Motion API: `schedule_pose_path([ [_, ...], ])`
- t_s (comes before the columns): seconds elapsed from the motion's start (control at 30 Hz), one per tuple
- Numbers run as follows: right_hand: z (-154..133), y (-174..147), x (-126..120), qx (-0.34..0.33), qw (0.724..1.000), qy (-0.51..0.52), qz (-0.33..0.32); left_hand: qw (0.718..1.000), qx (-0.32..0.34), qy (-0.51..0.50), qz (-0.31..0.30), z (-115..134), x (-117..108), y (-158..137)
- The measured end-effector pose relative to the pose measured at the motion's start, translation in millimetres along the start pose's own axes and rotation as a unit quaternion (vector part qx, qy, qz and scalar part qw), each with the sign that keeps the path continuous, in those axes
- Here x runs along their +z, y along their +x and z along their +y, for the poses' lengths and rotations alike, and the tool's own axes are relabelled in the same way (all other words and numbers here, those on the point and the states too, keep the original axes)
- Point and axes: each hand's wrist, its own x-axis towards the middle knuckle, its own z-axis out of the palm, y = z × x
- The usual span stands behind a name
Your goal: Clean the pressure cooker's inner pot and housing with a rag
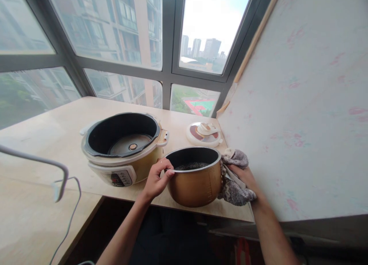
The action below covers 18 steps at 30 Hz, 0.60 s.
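A gold inner pot point(193, 188) with a dark inside stands near the front edge of the wooden counter. Something dark and glossy shows at its bottom, too unclear to name. My left hand point(159, 177) pinches the pot's left rim, thumb outside. On the pot's right side, my right hand point(240, 173) presses a grey patterned cloth point(236, 194) against the wall of the pot; its fingers are mostly hidden in the folds. To the left sits the electric pressure cooker point(135, 173), its black cavity uncovered. Its white and brown lid point(203, 134) lies behind the pot.
A pale wooden counter point(48, 127) runs under the window point(138, 31). On the right rises a papered wall point(310, 115), close to my right arm. A grey cord point(74, 207) and a blurred grey bar point(37, 159) cross the left side.
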Motion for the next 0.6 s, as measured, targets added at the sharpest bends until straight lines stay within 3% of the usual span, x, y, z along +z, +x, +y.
schedule_pose_path([
  [0.13,9,-19,3,-0.025,1.000,0.009,0.011,0.999,0.042,0.016,-0.006,1,2,-7],
  [0.3,30,-46,2,0.038,0.999,0.010,0.012,0.995,0.099,0.024,0.007,2,4,-14],
  [0.6,56,-91,-10,0.026,0.991,-0.019,0.134,0.978,0.193,0.075,0.035,6,26,-22],
])
